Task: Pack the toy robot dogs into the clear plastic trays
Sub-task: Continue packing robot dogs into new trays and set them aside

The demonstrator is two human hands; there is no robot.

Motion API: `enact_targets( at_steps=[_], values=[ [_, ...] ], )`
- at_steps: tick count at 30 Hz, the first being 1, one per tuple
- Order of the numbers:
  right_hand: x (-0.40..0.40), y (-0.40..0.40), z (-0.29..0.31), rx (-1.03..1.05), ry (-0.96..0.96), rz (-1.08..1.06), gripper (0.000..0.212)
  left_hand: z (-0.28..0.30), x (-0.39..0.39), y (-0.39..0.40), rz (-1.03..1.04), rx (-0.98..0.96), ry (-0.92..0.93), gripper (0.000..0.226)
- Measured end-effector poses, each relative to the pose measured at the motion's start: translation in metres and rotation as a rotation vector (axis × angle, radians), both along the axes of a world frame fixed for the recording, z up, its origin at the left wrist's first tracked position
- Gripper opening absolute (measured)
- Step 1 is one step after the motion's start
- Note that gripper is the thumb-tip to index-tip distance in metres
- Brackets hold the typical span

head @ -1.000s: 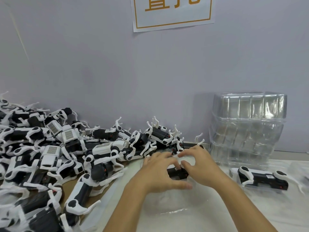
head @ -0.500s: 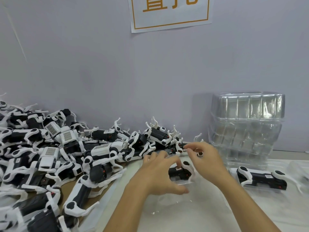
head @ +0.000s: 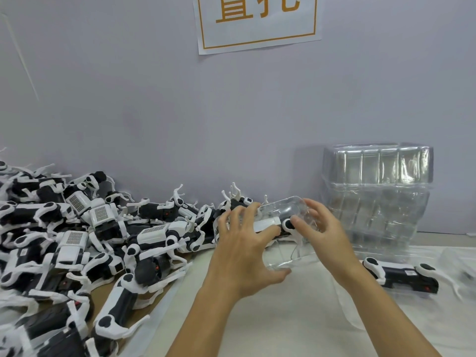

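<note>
Between my two hands is a clear plastic tray [head: 288, 210], tilted up on edge, with a black-and-white toy robot dog [head: 273, 222] inside it. My left hand [head: 244, 243] holds the tray's left side, fingers spread over the dog's white body. My right hand [head: 322, 228] grips the tray's right side, its thumb on the dog's black joint. A big pile of loose toy dogs [head: 85, 235] covers the table's left half. Another dog in its tray [head: 401, 276] lies flat to the right.
A tall stack of empty clear trays [head: 376, 199] stands against the wall at the right. A white cloth [head: 296, 318] covers the table in front of me. A paper sign [head: 257, 19] hangs on the grey wall. More clear plastic [head: 461, 264] lies at the far right edge.
Both hands have lifted the tray with the dog off the table and tipped it upright. Earlier they were pressing the dog down flat; now the fingers are spread around the tray.
</note>
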State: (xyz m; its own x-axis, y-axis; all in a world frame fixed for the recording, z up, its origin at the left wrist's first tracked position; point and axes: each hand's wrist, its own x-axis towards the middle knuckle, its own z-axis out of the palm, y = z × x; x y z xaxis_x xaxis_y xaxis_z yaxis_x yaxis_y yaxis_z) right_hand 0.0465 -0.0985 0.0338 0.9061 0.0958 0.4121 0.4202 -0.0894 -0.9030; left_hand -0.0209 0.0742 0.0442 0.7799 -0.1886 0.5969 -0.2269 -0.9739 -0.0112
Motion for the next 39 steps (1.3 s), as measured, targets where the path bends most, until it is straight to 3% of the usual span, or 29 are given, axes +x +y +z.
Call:
enact_targets(
  at_steps=[11, 20, 24, 29, 32, 39],
  values=[
    [-0.003, 0.006, -0.004, -0.129, -0.078, -0.061, 0.044, -0.005, 0.001, 0.000, 0.018, 0.012, -0.002, 0.066],
    [-0.006, 0.002, -0.001, -0.182, -0.077, 0.013, 0.067, -0.009, 0.004, 0.004, -0.016, -0.093, -0.045, 0.063],
    [-0.005, 0.003, 0.000, -0.091, -0.102, 0.031, 0.049, -0.010, 0.005, 0.007, -0.022, -0.159, -0.007, 0.068],
    [-0.004, -0.001, 0.004, 0.217, -0.055, -0.034, 0.038, -0.008, 0.003, 0.011, -0.079, -0.470, 0.049, 0.073],
    [-0.001, -0.003, 0.003, 0.300, -0.018, -0.072, 0.031, -0.005, 0.004, 0.014, -0.121, -0.657, 0.040, 0.063],
    [-0.002, 0.000, 0.005, 0.359, 0.063, -0.037, 0.028, 0.010, -0.002, 0.022, -0.425, -1.491, 0.146, 0.049]
  ],
)
